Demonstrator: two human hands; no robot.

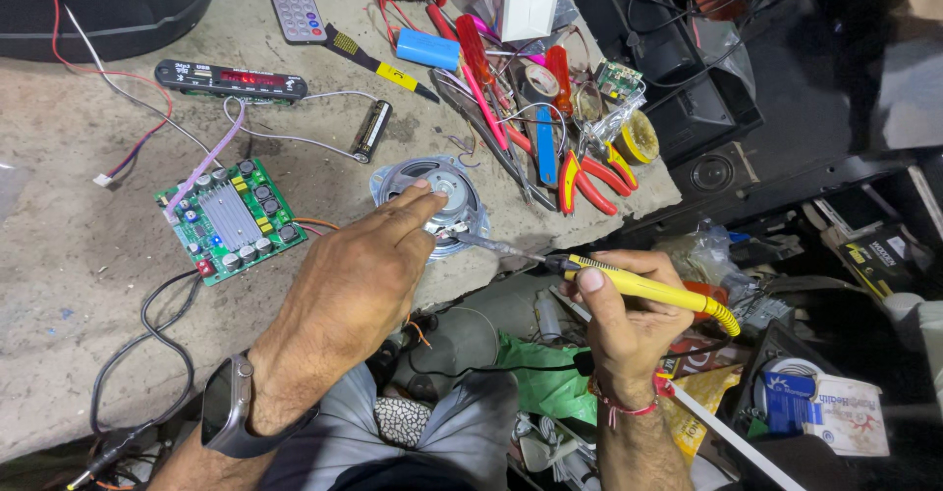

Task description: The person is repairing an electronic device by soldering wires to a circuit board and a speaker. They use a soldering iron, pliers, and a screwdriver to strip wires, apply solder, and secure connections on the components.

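My left hand [359, 275] pinning the speaker [432, 196], right hand [624, 319] gripping the soldering iron [629, 285], green circuit board [231, 221] beside, pliers [589, 177] cluttering the surface [69, 255]

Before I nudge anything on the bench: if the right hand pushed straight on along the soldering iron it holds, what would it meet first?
The right hand aims the yellow soldering iron up-left, so its tip would first meet the small speaker that the left hand steadies. It looks nearly there, though depth is unclear.
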